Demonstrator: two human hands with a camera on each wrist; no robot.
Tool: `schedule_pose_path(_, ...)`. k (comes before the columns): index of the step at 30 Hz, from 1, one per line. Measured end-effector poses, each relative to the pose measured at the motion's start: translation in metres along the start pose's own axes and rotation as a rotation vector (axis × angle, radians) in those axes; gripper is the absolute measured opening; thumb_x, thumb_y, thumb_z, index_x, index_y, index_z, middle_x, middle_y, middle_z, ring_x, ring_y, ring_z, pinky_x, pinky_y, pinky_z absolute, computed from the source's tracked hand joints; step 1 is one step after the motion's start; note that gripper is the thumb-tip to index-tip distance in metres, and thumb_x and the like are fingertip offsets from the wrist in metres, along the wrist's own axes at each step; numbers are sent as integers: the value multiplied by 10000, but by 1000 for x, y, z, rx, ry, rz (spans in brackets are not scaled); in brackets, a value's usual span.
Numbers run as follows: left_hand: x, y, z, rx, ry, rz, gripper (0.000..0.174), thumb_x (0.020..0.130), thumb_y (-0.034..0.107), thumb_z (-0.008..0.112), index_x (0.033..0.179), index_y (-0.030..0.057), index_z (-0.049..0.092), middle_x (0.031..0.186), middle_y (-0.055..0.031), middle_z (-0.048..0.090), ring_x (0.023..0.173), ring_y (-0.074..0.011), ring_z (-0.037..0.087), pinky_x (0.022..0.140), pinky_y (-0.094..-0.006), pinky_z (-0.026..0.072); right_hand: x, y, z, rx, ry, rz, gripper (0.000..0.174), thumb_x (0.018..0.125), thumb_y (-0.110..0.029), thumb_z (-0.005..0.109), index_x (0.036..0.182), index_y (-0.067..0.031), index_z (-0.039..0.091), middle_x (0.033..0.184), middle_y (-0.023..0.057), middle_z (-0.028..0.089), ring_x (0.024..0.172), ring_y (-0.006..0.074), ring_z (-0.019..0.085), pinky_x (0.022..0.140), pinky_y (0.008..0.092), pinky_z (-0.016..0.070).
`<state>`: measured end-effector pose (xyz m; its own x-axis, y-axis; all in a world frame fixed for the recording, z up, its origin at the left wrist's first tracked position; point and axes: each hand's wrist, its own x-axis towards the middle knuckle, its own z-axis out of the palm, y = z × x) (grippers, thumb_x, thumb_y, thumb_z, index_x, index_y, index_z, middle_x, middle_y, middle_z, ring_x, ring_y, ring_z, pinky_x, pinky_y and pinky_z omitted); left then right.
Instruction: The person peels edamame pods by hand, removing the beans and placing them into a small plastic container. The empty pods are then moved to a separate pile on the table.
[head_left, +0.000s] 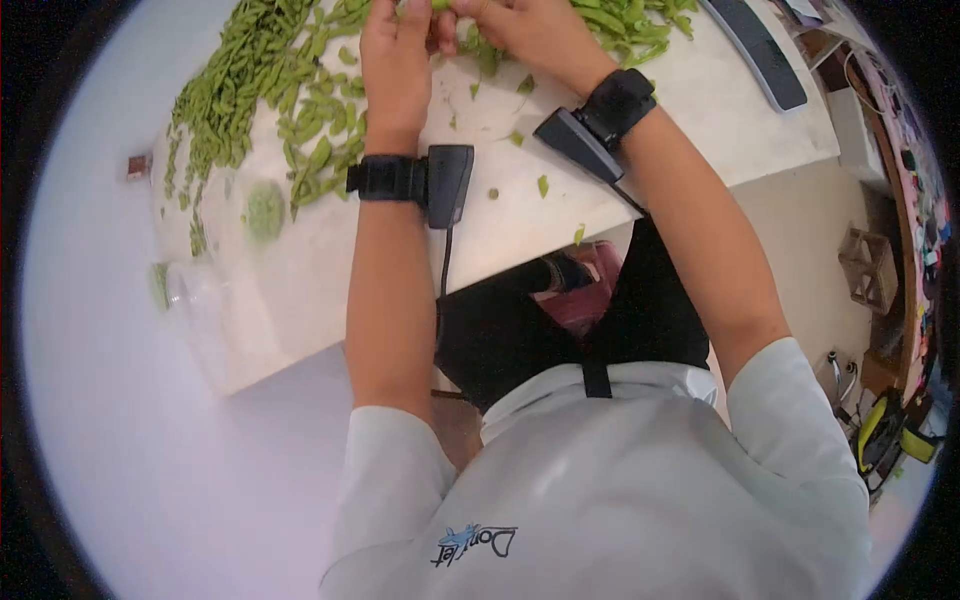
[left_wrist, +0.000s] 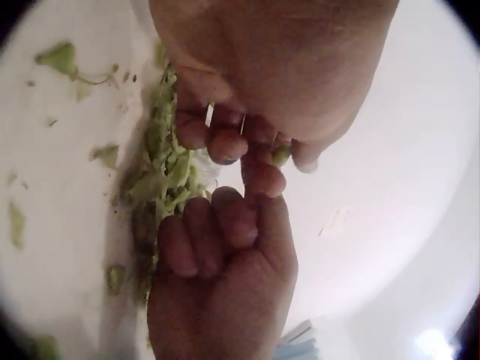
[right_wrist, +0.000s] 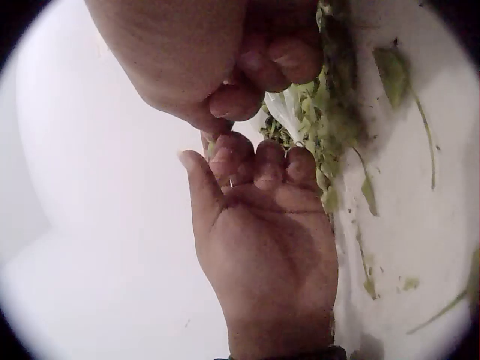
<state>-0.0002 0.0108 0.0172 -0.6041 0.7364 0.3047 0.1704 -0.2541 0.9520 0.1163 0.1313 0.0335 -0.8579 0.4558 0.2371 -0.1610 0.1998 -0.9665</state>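
At the top edge of the head view both hands meet over the white table. A green soybean pod is between the fingertips of my left hand and right hand. From the left wrist, a green bit of that pod shows between thumb and fingers of the left hand; the right hand meets it with curled fingers. In the right wrist view the right hand covers most of the pod, above the left palm.
A heap of soybean pods spreads over the table's left, with loose pods beside it and more pods beyond the right hand. Scraps of leaf lie nearer. A long dark device lies at the right; a clear container is at left.
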Motion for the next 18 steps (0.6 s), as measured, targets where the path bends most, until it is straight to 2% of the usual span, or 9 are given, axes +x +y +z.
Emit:
schedule_pose_path(2, 3, -6, 0, -57, 32, 30, 461, 1035, 322, 571, 1324, -28, 485, 808, -30, 609, 642, -78, 508, 574, -238, 413, 10, 12, 9, 12, 76, -68, 205, 1031, -209, 555, 975, -16, 594, 660, 1, 557, 546, 87, 467, 532, 257, 400)
schedule_pose_path(3, 4, -7, -1, -76, 52, 0, 368, 1026, 293, 596, 1233, -5, 538, 784, -15, 589, 639, -83, 509, 580, -239, 419, 9, 16, 4, 26, 58, 24, 216, 1033, -213, 550, 962, -18, 608, 662, -7, 551, 546, 78, 452, 522, 261, 385)
schedule_pose_path(7, 1, -7, 3, -195, 68, -25, 318, 996, 255, 653, 1184, 8, 585, 795, -10, 595, 656, -102, 547, 602, -246, 442, 11, 21, 5, -33, 67, -77, 270, 1036, -240, 543, 910, -16, 624, 665, -8, 552, 560, 72, 452, 523, 269, 383)
schedule_pose_path(10, 3, -12, 4, -189, 32, 32, 279, 999, 266, 649, 1118, 15, 623, 786, -8, 603, 662, -98, 552, 603, -246, 442, 10, 21, 4, -101, 84, -147, 274, 1034, -247, 548, 912, -15, 628, 663, -3, 557, 557, 76, 454, 521, 272, 386)
schedule_pose_path(13, 2, -12, 3, -124, 71, 17, 260, 1000, 282, 647, 1040, 25, 659, 754, 2, 593, 654, -91, 537, 608, -247, 443, 9, 18, 4, -79, 69, -100, 289, 1038, -260, 543, 907, -15, 622, 660, -2, 550, 554, 84, 460, 522, 274, 392)
schedule_pose_path(18, 1, -14, -3, -106, 63, 56, 272, 997, 315, 648, 989, 45, 674, 734, 10, 588, 647, -85, 525, 603, -248, 439, 9, 22, 4, 103, -151, -73, 315, 1055, -270, 514, 883, -21, 599, 650, 1, 535, 548, 92, 469, 520, 279, 403)
